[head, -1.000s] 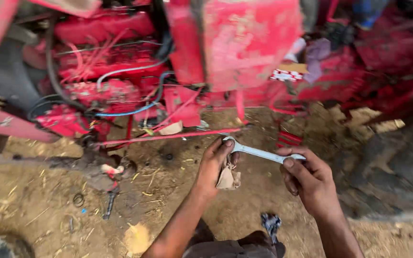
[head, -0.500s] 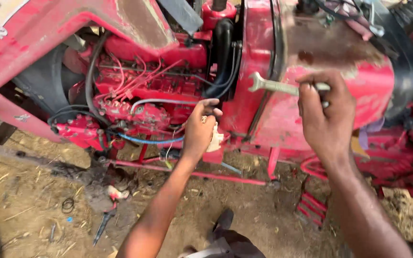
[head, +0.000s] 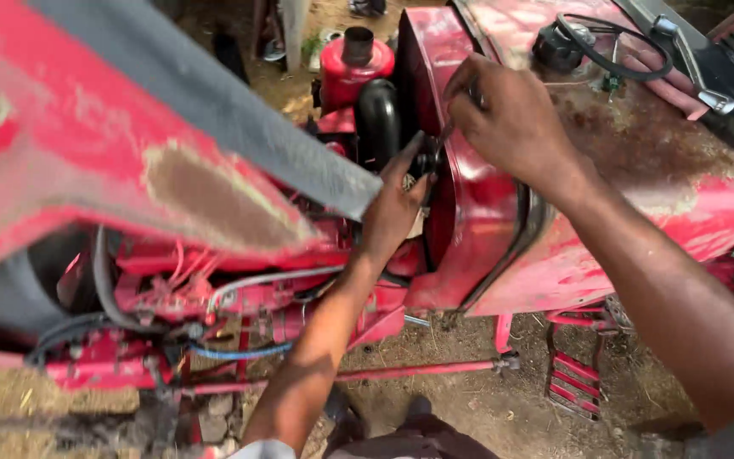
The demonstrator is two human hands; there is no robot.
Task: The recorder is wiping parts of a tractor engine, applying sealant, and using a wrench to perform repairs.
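Both hands meet at the front edge of the red panel (head: 469, 212). Left hand (head: 392, 208), fingers extended, braces behind that edge beside the black hose (head: 377, 119); right hand (head: 511, 119), closed, pinches a slim metal tool (head: 445, 132), mostly hidden, against it.

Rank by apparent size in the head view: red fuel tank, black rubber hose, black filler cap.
1. red fuel tank
2. black rubber hose
3. black filler cap, lying farther from the camera, so its rank is less sure
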